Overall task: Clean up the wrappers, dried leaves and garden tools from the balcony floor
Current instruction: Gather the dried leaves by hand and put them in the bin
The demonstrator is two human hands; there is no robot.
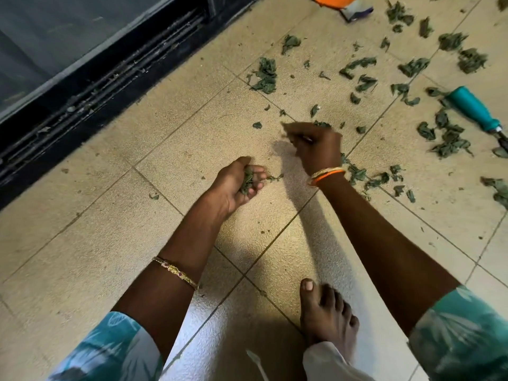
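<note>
Left hand (238, 180) cups dried leaves (247, 180); right hand (316, 145) blurred above floor (110, 229).

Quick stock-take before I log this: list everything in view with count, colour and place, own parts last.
Leaves: many, dull green, scattered over the upper right floor.
Tool: one, teal handle, right edge among leaves.
Wrapper: one, orange and purple, top edge.
Door track: one, black, upper left.
Floor: beige tiles.
Bangles: orange and gold, right wrist; gold bracelet, left forearm.
Foot: one, bare, bottom centre.
Left hand: cupped on a clump of leaves.
Right hand: blurred, over the leaves.
</note>
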